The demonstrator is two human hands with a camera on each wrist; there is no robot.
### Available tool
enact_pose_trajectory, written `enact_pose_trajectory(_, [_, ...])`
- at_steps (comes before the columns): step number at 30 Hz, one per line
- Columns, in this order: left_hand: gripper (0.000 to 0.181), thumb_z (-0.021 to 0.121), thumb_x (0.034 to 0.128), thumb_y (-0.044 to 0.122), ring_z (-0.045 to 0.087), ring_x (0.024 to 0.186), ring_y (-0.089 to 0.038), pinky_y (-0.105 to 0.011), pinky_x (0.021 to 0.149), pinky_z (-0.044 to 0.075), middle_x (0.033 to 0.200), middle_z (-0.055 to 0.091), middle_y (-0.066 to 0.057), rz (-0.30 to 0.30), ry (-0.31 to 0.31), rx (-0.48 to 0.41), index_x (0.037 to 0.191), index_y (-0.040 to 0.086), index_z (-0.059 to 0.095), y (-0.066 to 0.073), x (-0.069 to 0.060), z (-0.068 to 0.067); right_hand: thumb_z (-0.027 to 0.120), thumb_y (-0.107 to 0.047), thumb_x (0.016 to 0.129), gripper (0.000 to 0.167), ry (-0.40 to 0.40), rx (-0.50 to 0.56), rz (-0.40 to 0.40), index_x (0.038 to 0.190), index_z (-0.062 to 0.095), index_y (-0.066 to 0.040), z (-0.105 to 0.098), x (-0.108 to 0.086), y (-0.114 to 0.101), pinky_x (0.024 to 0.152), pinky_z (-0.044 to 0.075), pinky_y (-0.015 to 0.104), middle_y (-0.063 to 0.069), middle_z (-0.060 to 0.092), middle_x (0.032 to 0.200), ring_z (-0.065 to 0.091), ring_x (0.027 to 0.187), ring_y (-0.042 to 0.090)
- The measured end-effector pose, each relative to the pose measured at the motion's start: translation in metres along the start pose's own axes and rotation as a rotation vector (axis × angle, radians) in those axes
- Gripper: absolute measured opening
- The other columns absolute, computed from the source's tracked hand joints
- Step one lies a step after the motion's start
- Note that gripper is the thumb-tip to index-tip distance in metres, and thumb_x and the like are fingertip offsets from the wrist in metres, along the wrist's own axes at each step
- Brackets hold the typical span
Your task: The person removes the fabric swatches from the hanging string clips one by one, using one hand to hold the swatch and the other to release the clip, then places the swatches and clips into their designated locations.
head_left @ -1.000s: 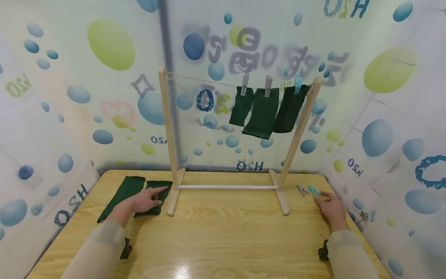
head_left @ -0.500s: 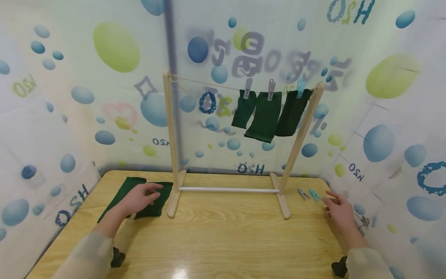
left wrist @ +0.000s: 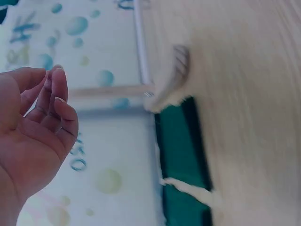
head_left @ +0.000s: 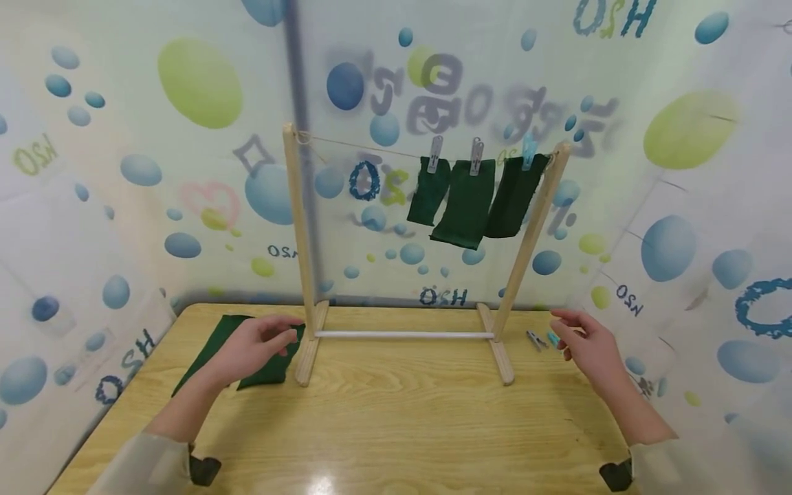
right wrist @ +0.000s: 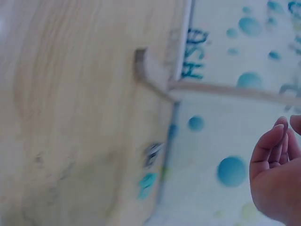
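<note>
My left hand [head_left: 250, 352] hovers over two green cloths [head_left: 204, 354] on the table's left side, fingers loosely bent and holding nothing. The left wrist view shows that hand [left wrist: 37, 117] empty, with the cloths [left wrist: 181, 146] lying beyond it. My right hand [head_left: 590, 350], also empty and loosely bent, is beside a grey clothespin [head_left: 535, 340] and a partly hidden blue one [head_left: 553, 338]. In the right wrist view both clothespins [right wrist: 147, 185] lie apart from the hand [right wrist: 277, 176]. Three green cloths [head_left: 467, 206] hang from the string, pinned by two grey clothespins [head_left: 476, 157] and a blue one [head_left: 529, 152].
A wooden frame [head_left: 298, 227] stands at the back of the table [head_left: 402, 419], with a white bar [head_left: 402, 335] low between its posts and feet [head_left: 502, 368] reaching forward. Patterned curtains surround the table on the back and sides. Dark objects sit at both wrists.
My right hand has left the blue clothespin, drawn back, then come up beside it. My left hand, earlier with its index finger extended over the right cloth, has risen with fingers more bent.
</note>
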State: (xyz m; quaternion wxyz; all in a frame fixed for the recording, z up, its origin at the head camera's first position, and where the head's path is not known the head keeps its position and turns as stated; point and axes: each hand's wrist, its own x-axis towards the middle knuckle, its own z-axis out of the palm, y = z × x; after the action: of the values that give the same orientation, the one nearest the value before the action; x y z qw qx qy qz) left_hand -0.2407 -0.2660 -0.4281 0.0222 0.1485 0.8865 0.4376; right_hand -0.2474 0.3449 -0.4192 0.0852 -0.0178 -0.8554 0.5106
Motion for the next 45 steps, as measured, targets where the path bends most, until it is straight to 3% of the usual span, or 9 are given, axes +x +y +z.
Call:
enact_pose_trajectory(5, [0.039,0.062,0.1147,0.030,0.073,0.091,-0.016,-0.029,0.079,0.059,0.114,0.078,-0.003,0.035,-0.001,-0.013,0.148,0.012,0.068,0.026,0.003,0.002,0.064,-0.042,0.113,0.047,-0.050,-0.008,-0.077,0.145,0.064,-0.007,0.004,-0.007,-0.036,0.065,0.058,0.029,-0.008,0.062,0.110,0.066,0.079,0.017])
enact_pose_trajectory(12, [0.034,0.061,0.1150,0.030,0.070,0.085,-0.016,-0.033,0.062,0.051,0.099,0.074,-0.002,0.105,-0.008,0.008,0.145,0.017,0.071,0.065,0.016,0.005,0.065,-0.034,0.113,0.039,-0.082,-0.005,-0.201,0.141,0.066,-0.007,0.008,-0.001,-0.096,0.062,0.055,0.027,-0.008,0.063,0.109,0.062,0.072,0.016])
enact_pose_trajectory(21, [0.035,0.062,0.1148,0.027,0.072,0.087,-0.017,-0.036,0.072,0.058,0.117,0.076,-0.007,0.226,0.010,0.028,0.147,0.017,0.070,0.121,0.047,0.011,0.066,-0.038,0.112,0.040,-0.067,-0.039,-0.285,0.141,0.068,-0.010,0.010,0.018,-0.170,0.064,0.056,0.024,-0.004,0.064,0.109,0.062,0.074,0.014])
enact_pose_trajectory(25, [0.034,0.063,0.1139,0.025,0.072,0.084,-0.018,-0.036,0.069,0.058,0.116,0.077,-0.007,0.270,0.041,0.015,0.146,0.017,0.071,0.146,0.063,0.013,0.066,-0.040,0.111,0.044,-0.075,-0.042,-0.317,0.143,0.067,-0.010,0.011,0.024,-0.197,0.065,0.056,0.024,-0.002,0.065,0.110,0.064,0.077,0.015])
enact_pose_trajectory(30, [0.033,0.063,0.1137,0.026,0.073,0.085,-0.019,-0.035,0.059,0.050,0.110,0.074,-0.005,0.272,0.089,0.005,0.145,0.019,0.071,0.174,0.081,0.016,0.067,-0.039,0.111,0.041,-0.082,-0.058,-0.361,0.143,0.068,-0.013,0.018,0.030,-0.226,0.066,0.058,0.028,-0.001,0.066,0.113,0.066,0.080,0.019])
enact_pose_trajectory(38, [0.038,0.059,0.1149,0.031,0.073,0.088,-0.021,-0.034,0.058,0.045,0.122,0.070,-0.006,0.260,0.128,-0.055,0.150,0.018,0.067,0.207,0.115,0.017,0.067,-0.037,0.111,0.041,-0.097,-0.110,-0.431,0.143,0.069,-0.012,0.033,0.047,-0.270,0.065,0.056,0.030,-0.001,0.064,0.116,0.065,0.079,0.019])
enact_pose_trajectory(41, [0.040,0.059,0.1148,0.031,0.074,0.087,-0.021,-0.032,0.058,0.048,0.127,0.069,-0.007,0.264,0.158,-0.101,0.152,0.017,0.066,0.216,0.128,0.017,0.066,-0.035,0.111,0.039,-0.105,-0.116,-0.440,0.144,0.069,-0.014,0.040,0.051,-0.285,0.065,0.057,0.029,0.001,0.062,0.117,0.066,0.078,0.019])
enact_pose_trajectory(45, [0.043,0.061,0.1145,0.031,0.077,0.091,-0.025,-0.030,0.068,0.057,0.134,0.068,-0.007,0.266,0.196,-0.175,0.154,0.016,0.063,0.227,0.145,0.019,0.065,-0.033,0.112,0.039,-0.110,-0.130,-0.442,0.148,0.065,-0.017,0.050,0.057,-0.301,0.066,0.058,0.029,0.004,0.062,0.128,0.067,0.079,0.019])
